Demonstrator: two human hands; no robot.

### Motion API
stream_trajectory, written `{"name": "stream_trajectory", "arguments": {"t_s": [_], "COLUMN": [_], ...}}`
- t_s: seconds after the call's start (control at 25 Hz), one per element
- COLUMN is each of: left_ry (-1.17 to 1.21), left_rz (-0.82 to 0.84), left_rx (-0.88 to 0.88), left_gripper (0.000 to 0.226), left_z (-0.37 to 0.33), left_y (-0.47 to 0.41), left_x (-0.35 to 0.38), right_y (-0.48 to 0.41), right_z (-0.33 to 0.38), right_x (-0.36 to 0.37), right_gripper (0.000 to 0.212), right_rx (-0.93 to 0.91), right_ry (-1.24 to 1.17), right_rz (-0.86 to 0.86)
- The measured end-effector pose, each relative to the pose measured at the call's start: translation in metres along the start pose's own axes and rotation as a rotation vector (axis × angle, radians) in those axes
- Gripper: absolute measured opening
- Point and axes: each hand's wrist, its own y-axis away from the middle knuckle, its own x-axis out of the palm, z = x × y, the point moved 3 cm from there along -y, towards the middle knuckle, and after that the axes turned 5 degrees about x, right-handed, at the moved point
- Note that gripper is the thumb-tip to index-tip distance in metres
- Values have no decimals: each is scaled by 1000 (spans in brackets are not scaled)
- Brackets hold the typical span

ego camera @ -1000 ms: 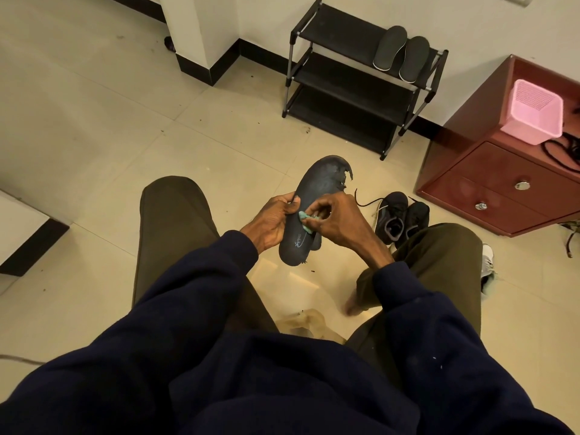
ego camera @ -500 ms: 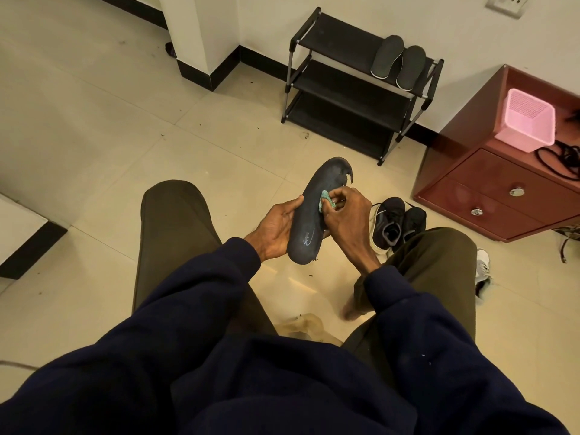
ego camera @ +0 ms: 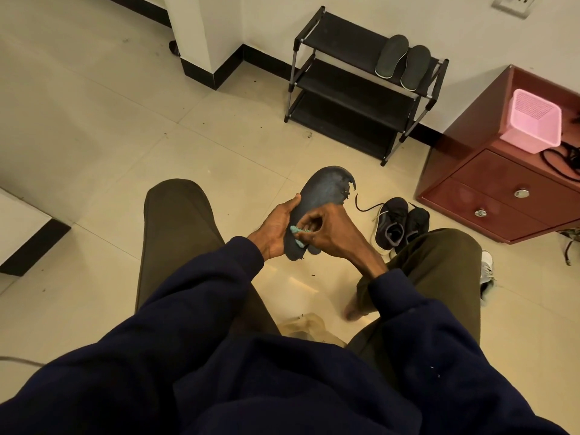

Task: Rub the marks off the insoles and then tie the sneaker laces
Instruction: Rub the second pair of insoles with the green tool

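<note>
A dark grey insole (ego camera: 323,191) with a torn, ragged toe edge is held upright between my knees. My left hand (ego camera: 276,227) grips its left edge near the heel. My right hand (ego camera: 329,229) pinches a small teal eraser (ego camera: 298,232) and presses it against the lower part of the insole. A pair of black sneakers (ego camera: 400,224) with loose laces stands on the floor to the right of my hands. Two more dark insoles (ego camera: 403,62) lie on the top shelf of the shoe rack.
A black three-tier shoe rack (ego camera: 351,92) stands against the far wall. A red-brown drawer cabinet (ego camera: 502,189) on the right carries a pink basket (ego camera: 533,125) and black cords. A grey sneaker (ego camera: 486,271) shows behind my right leg. Dark crumbs dot the tiled floor.
My right hand slid the eraser up toward the middle of the insole, then back down to the heel area. My left hand kept its grip on the insole's edge.
</note>
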Motion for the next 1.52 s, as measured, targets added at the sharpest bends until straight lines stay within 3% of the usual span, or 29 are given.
{"name": "stream_trajectory", "arguments": {"t_s": [0.24,0.44,0.68,0.84,1.08,1.28,1.52], "left_ry": [92,65,148,81,127,72,129], "left_rz": [-5,-45,-45,-36,-61,-39,-57], "left_rx": [27,25,51,59,58,57,65], "left_gripper": [34,36,31,29,35,28,44], "left_z": [0,0,-1,-1,-1,-1,0], "left_y": [-5,-5,-6,-5,-6,-6,-7], "left_x": [1,0,-1,-1,-2,-3,-4], "right_y": [-6,-1,-10,-3,-8,-2,-10], "right_z": [-16,-4,-18,-7,-12,-1,-15], "right_x": [-7,5,-16,1,-20,1,-26], "right_gripper": [16,7,10,12,12,12,17], "right_rx": [34,-43,30,-38,33,-69,23], "right_ry": [128,92,228,194,379,220,344], "right_rz": [-391,-151,-441,-151,-457,-153,-447]}}
